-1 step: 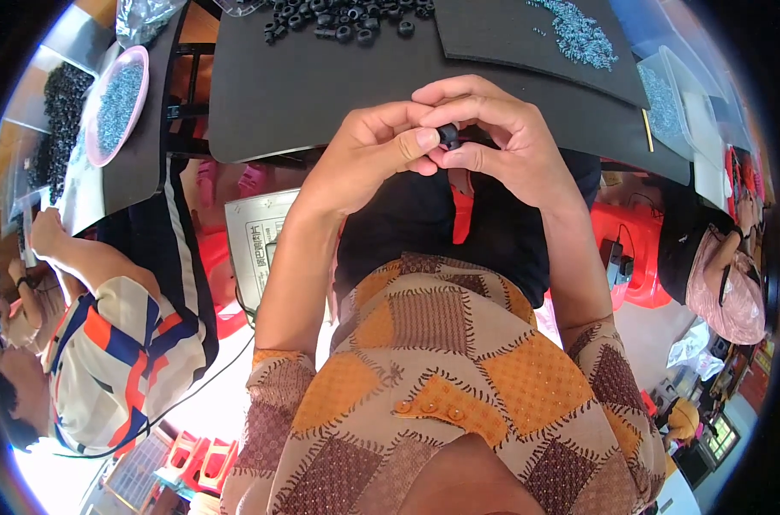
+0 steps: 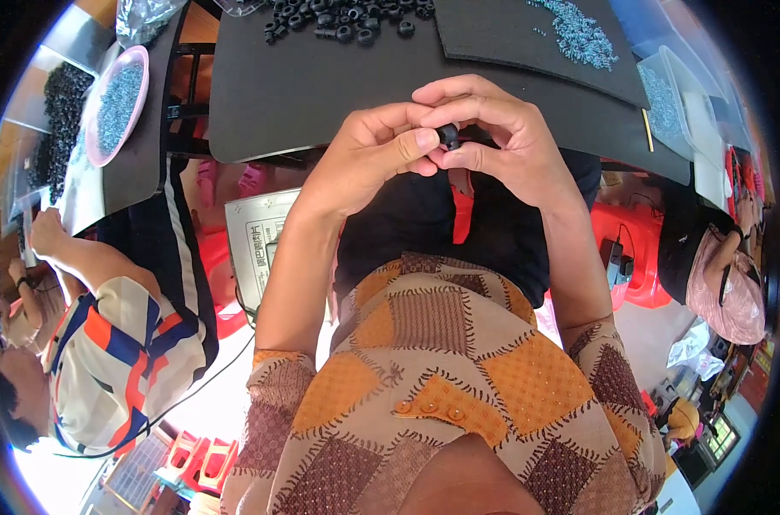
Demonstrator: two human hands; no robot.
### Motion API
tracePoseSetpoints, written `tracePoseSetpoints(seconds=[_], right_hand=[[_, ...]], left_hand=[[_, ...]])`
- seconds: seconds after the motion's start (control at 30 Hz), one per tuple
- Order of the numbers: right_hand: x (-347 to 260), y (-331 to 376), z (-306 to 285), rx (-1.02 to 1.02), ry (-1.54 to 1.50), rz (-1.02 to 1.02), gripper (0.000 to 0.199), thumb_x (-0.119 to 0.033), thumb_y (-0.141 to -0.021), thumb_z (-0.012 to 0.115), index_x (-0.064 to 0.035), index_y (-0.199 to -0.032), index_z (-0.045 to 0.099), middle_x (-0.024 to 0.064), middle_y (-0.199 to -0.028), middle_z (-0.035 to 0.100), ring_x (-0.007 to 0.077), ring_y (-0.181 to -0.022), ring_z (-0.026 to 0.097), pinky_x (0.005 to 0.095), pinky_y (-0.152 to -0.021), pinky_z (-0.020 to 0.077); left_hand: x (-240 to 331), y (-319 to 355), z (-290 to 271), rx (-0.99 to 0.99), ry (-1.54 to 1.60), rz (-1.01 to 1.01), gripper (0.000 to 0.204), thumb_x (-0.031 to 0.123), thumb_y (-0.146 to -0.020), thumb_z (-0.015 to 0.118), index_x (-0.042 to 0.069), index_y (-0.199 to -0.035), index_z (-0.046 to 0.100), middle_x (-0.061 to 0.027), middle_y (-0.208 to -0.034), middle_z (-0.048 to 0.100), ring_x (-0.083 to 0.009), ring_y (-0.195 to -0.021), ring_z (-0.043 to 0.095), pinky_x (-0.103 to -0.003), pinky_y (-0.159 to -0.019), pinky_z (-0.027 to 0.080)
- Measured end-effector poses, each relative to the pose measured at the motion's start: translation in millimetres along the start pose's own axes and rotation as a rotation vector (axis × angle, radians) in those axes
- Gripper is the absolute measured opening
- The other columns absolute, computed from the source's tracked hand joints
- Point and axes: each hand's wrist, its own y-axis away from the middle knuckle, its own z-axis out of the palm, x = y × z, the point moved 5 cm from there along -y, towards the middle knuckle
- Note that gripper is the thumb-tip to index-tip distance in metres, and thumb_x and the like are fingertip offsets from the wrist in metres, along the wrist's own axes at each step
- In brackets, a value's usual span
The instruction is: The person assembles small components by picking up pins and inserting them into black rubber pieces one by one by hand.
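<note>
Both hands meet in front of my body, just over the near edge of the black table (image 2: pixel 296 94). Between their fingertips is a small, rounded black plastic part (image 2: pixel 447 136). My left hand (image 2: pixel 368 154) is closed, its thumb pressed against the fingers at the part's left side. My right hand (image 2: pixel 514 142) curls round from the other side, thumb below and fingers above, pinching the same part. Fingers cover most of it, so its full shape is hidden. Similar black ring-like parts (image 2: pixel 364 36) lie in a loose heap at the table's far side.
Tiny blue pieces (image 2: pixel 586 41) lie on a dark board (image 2: pixel 493 43) at far right, near a clear tub (image 2: pixel 677 120). A pink-rimmed bowl (image 2: pixel 141 94) of blue pieces stands left. A co-worker's arm (image 2: pixel 98 253) is at left; a carton (image 2: pixel 248 232) stands below the table.
</note>
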Motion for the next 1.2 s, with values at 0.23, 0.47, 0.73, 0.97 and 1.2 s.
tracePoseSetpoints(seconds=[0.23,0.47,0.73,0.97,1.2], right_hand=[[-12,-3,5,0.025,0.201,-0.067,0.031,-0.001,-0.08,0.073,-0.0031,-0.11,0.071,0.0118,-0.12,0.066,0.0204,-0.107,0.064,0.0314,-0.091,0.0525],[-23,-1,7,0.073,0.32,-0.126,0.033,-0.001,-0.074,0.076,-0.003,-0.106,0.072,0.0115,-0.112,0.071,0.023,-0.102,0.068,0.0324,-0.09,0.0534],[-21,1,7,0.107,0.265,-0.127,0.031,-0.001,-0.073,0.077,-0.0047,-0.103,0.072,0.0109,-0.108,0.072,0.024,-0.097,0.07,0.0322,-0.084,0.0554],[-29,5,7,0.144,0.229,-0.143,0.033,0.0,-0.072,0.078,-0.0048,-0.104,0.073,0.0104,-0.108,0.072,0.0231,-0.097,0.07,0.0321,-0.084,0.0558],[-39,7,9,0.112,0.266,-0.176,0.032,0.0,-0.069,0.08,-0.0036,-0.101,0.073,0.0117,-0.106,0.072,0.0238,-0.095,0.071,0.0318,-0.082,0.0566]], left_hand=[[-7,2,-5,0.017,0.084,-0.017,0.026,0.019,-0.095,0.068,0.0,-0.112,0.068,-0.0047,-0.091,0.069,-0.0095,-0.082,0.065,-0.022,-0.076,0.055],[0,4,-1,-0.004,-0.006,-0.005,0.023,0.02,-0.093,0.07,0.0,-0.105,0.072,-0.0049,-0.089,0.07,-0.0095,-0.079,0.064,-0.023,-0.075,0.053],[1,6,2,-0.008,-0.066,0.011,0.023,0.019,-0.091,0.071,-0.001,-0.104,0.072,-0.0047,-0.087,0.07,-0.0096,-0.078,0.062,-0.025,-0.074,0.052],[11,8,7,-0.041,-0.115,0.038,0.021,0.017,-0.091,0.073,0.0,-0.104,0.072,-0.0046,-0.087,0.07,-0.0089,-0.075,0.063,-0.023,-0.07,0.053],[16,12,12,-0.076,-0.157,0.056,0.02,0.017,-0.092,0.07,0.0,-0.102,0.074,-0.0058,-0.084,0.072,-0.0098,-0.075,0.063,-0.024,-0.071,0.052]])
